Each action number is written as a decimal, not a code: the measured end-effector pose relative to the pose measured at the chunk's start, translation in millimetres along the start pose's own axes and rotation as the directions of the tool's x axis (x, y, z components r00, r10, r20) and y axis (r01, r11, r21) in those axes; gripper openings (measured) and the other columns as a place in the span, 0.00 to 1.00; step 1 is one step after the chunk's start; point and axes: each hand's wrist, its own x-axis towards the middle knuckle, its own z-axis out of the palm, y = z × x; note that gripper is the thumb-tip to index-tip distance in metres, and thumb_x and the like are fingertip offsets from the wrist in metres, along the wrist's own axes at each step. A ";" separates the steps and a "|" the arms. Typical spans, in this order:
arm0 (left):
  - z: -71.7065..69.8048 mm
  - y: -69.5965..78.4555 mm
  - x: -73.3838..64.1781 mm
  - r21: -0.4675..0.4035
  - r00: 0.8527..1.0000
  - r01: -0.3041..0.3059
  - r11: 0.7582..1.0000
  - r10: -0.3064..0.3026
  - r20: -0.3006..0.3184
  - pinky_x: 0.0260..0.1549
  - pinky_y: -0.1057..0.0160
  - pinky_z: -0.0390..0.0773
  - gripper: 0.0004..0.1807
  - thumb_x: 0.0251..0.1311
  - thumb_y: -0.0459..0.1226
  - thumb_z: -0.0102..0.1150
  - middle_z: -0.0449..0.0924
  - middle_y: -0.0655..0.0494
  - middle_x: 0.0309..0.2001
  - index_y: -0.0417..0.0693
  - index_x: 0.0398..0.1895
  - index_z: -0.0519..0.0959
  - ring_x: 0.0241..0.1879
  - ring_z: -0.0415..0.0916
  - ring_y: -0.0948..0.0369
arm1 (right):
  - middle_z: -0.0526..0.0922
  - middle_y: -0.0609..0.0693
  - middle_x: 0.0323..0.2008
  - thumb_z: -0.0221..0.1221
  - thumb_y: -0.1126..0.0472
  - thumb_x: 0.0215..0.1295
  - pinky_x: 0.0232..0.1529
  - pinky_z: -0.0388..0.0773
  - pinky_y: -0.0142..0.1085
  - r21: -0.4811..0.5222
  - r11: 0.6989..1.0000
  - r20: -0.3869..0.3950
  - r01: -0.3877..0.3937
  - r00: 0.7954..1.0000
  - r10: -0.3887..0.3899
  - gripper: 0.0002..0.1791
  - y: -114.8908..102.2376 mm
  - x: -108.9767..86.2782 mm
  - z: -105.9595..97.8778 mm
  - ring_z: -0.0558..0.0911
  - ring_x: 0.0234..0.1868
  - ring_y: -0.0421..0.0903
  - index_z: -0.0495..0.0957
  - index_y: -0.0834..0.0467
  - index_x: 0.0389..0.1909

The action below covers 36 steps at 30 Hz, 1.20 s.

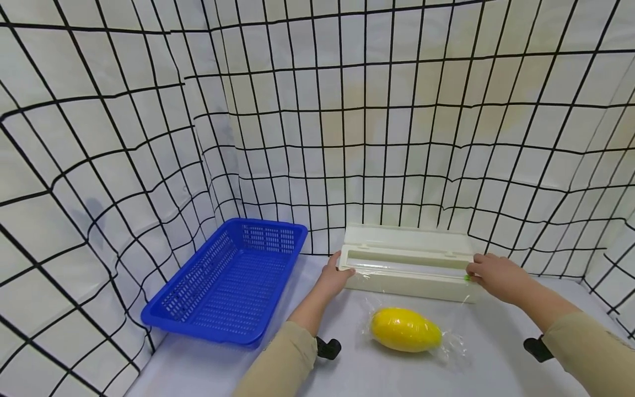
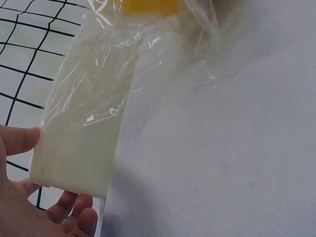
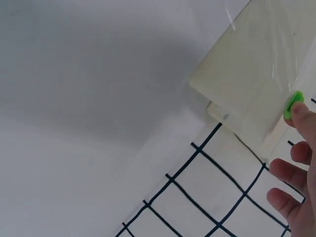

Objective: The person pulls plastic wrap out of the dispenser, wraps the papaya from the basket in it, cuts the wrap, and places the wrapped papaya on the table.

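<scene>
Gridded backdrop (image 1: 352,125), white table (image 1: 488,380). White box (image 1: 407,286) far right, long axis left-right, lid (image 1: 407,236) tipped far. Left hand (image 1: 331,280) grips left end; right hand (image 1: 500,277) thumb-touches green slider (image 3: 292,104), right end, grasp unclear.

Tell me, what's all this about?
Someone's left hand grips the left end of an open white box with a roll of clear film inside. Their right hand touches a green tab near the other end with its thumb. A yellow, oval object wrapped in clear film lies in front, and a blue basket stands to the left.
</scene>
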 end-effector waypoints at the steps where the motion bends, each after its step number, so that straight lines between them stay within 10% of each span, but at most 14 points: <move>1: 0.3 -0.5 0.1 -0.002 1.000 0.006 1.000 -0.006 0.001 0.59 0.43 0.71 0.40 0.64 0.41 0.61 0.65 0.32 0.65 0.48 0.77 0.56 0.62 0.69 0.42 | 0.69 0.40 0.28 0.67 0.62 0.61 0.28 0.70 0.39 0.004 1.000 -0.010 -0.002 1.000 0.002 0.06 2.6 -3.0 1.1 0.69 0.29 0.42 0.79 0.49 0.33; 16: 0.0 -2.2 0.5 -0.010 1.000 -0.028 1.000 0.028 0.006 0.57 0.44 0.72 0.38 0.64 0.39 0.61 0.69 0.33 0.63 0.46 0.76 0.57 0.60 0.71 0.43 | 0.72 0.39 0.28 0.68 0.62 0.60 0.27 0.74 0.37 0.000 1.000 -0.045 -0.023 0.999 0.023 0.06 16.1 -21.9 4.9 0.72 0.28 0.40 0.82 0.51 0.37; 26: -2.2 -0.2 -0.1 0.050 0.999 -0.030 0.998 0.032 -0.024 0.51 0.46 0.76 0.38 0.64 0.44 0.62 0.70 0.36 0.59 0.50 0.75 0.60 0.55 0.73 0.45 | 0.81 0.58 0.47 0.63 0.57 0.66 0.49 0.77 0.58 0.173 0.960 -0.098 -0.220 0.966 0.239 0.15 8.0 -30.4 16.5 0.80 0.49 0.61 0.83 0.60 0.49; 36: 1.3 4.3 -6.3 0.244 0.979 -0.120 0.962 0.156 -0.135 0.55 0.40 0.66 0.27 0.59 0.46 0.66 0.67 0.46 0.64 0.60 0.64 0.76 0.60 0.67 0.43 | 0.83 0.52 0.41 0.69 0.54 0.59 0.49 0.76 0.57 0.114 0.987 -0.209 -0.111 0.969 0.134 0.14 -13.6 -15.0 22.6 0.81 0.45 0.55 0.86 0.55 0.44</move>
